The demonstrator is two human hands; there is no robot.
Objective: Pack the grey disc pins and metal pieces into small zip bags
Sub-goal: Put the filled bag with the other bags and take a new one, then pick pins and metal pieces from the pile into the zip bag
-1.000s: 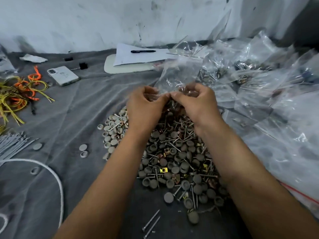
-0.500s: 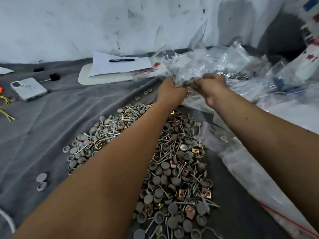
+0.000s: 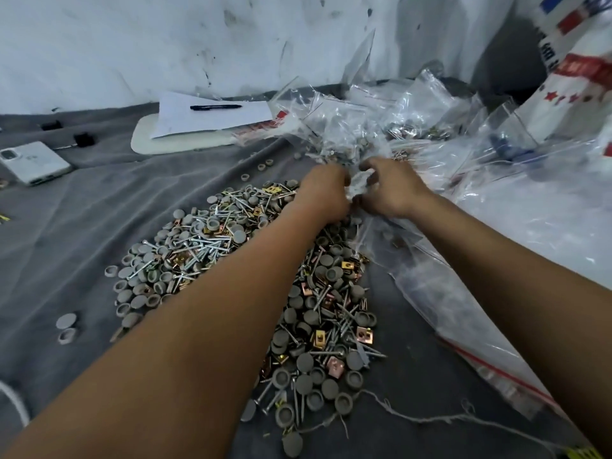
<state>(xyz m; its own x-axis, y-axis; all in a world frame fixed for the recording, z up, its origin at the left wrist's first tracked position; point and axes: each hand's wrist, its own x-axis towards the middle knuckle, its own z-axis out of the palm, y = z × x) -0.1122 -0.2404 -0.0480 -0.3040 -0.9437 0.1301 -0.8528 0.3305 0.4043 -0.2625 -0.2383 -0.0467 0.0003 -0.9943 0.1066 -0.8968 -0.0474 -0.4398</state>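
In the head view, a grey cloth (image 3: 82,233) is seen spread over the surface, and a broad heap of grey disc pins (image 3: 205,246) mixed with brass-coloured metal pieces (image 3: 319,337) and nails is spread across its middle, reaching from the near edge to just below the hands. A few loose grey discs (image 3: 66,321) are scattered to the left of the heap.

Both forearms are stretched far forward over the heap. A small zip bag (image 3: 359,183) of crumpled clear plastic is held between the two hands: it is gripped by the curled fingers of the left hand (image 3: 326,190) on its left side and pinched by the bent fingers and thumb of the right hand (image 3: 392,190) on its right side. What the bag holds cannot be told.

Just beyond the hands, a pile of filled zip bags (image 3: 381,127) is heaped at the far right, and a large clear bag with a red strip (image 3: 470,342) is laid along the right side. At the far left, a white phone (image 3: 34,162) is seen, and a pen (image 3: 215,107) is laid on a sheet of paper (image 3: 212,119) near the wall.
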